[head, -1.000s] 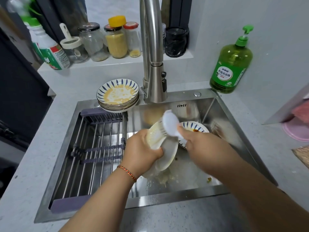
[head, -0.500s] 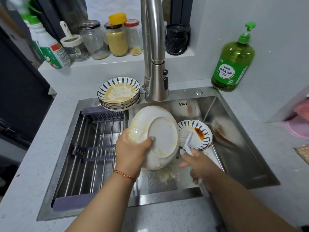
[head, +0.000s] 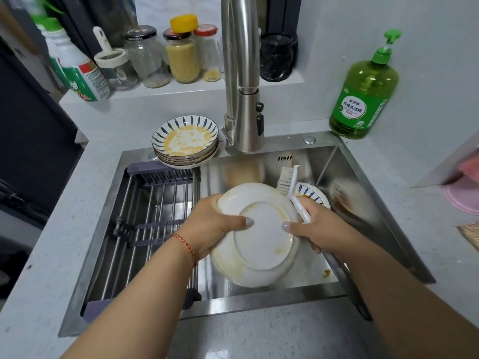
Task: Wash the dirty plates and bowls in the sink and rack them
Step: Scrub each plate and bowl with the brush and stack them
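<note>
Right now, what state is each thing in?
White ceramic plate: underside up, yellow-smeared, held by both hands.
White dish brush: in right hand, bristles up.
Left hand: gripping plate rim.
Blue-patterned plate stack: dirty.
Steel drying rack: no dishes.

Hands: two, the left hand (head: 207, 226) and the right hand (head: 318, 226).
Plates held: one white plate (head: 259, 234), underside up.
Stacked plates: one stack of plates (head: 185, 142) on the sink's back edge; about five, exact count hard to tell.
Bowls in the sink: one patterned bowl (head: 311, 194), partly hidden.
Brushes: one dish brush (head: 293, 187).
Racks: one drying rack (head: 153, 221).
Taps: one tap (head: 242, 73).
Soap bottles: one green soap bottle (head: 364, 92).
Jars on the ledge: five jars (head: 182, 58), plus one dark pot (head: 278, 57).
Other bottles: one white bottle (head: 77, 68).
</note>
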